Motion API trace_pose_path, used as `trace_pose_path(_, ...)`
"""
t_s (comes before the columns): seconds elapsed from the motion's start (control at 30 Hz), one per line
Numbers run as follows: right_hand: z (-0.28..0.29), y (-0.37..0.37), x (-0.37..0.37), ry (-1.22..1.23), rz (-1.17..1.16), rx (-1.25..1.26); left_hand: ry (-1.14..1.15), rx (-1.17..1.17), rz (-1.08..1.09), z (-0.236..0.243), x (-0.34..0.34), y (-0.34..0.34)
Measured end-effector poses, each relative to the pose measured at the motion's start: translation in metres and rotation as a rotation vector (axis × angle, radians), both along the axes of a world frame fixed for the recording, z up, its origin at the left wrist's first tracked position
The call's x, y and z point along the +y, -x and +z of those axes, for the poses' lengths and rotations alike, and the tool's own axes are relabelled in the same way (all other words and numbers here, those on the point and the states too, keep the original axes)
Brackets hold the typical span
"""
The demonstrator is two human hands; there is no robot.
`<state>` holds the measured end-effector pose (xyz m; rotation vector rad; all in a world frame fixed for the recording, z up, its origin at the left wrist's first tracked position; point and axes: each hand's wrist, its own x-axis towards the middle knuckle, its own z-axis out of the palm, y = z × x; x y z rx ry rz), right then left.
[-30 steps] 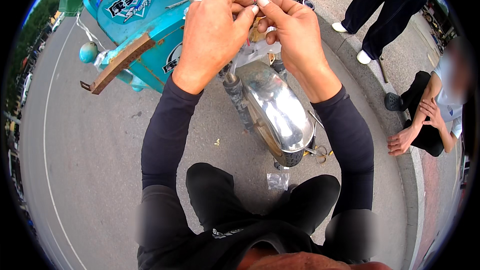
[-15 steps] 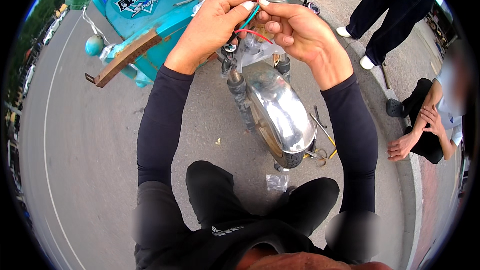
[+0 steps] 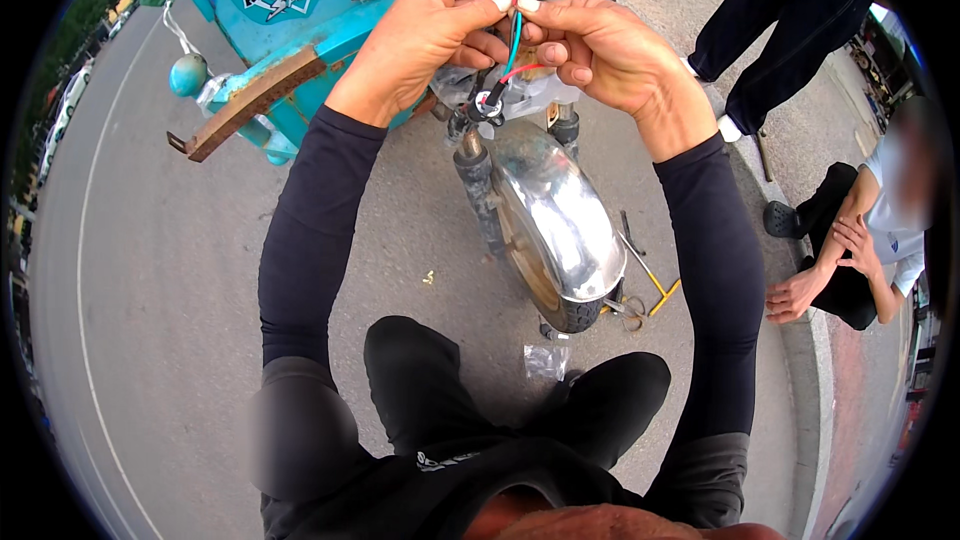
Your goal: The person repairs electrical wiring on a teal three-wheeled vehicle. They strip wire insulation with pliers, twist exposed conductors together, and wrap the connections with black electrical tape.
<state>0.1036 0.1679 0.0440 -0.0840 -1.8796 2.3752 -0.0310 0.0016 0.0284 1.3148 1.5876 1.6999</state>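
Grey asphalt (image 3: pixel 190 270) below; both hands (image 3: pixel 415 45) (image 3: pixel 625 55) pinching coloured wires (image 3: pixel 515 0) (teal one (image 3: pixel 516 37) hangs straighter than before).

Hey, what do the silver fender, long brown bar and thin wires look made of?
Shiny silver rounded fender: likely chromed or polished metal, given mirrorlike reflections. Long brown bar: probably rusted steel, with patchy, rust-coloured surface. Thin teal wire and thin red wire: apparently smooth plastic insulation, evenly coloured; cores not visible.

A head-worn wide fisheye looks down from near at the hands (image 3: pixel 412 45).
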Motion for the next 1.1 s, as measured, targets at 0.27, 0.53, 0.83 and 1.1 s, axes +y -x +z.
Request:
trace_pose_path(0.27, 0.012, -0.009, -0.006, -0.348, -0.093, -0.016, 0.022, 0.133, 0.057, 0.000, -0.003, -0.008)
trace_pose_path(0.53, 0.005, -0.010, -0.025, -0.948, -0.368, 0.151, -0.067, 0.217, 0.132, -0.007, -0.008, -0.013)
trace_pose_path(0.83, -0.003, -0.008, -0.027, -0.669, -0.376, 0.040, -0.087, 0.482, 0.285, -0.016, -0.009, -0.020)
trace_pose_path(1.1, -0.006, -0.010, -0.021, -0.533, -0.335, 0.067, -0.155, 0.084, 0.221, -0.016, -0.011, -0.027)
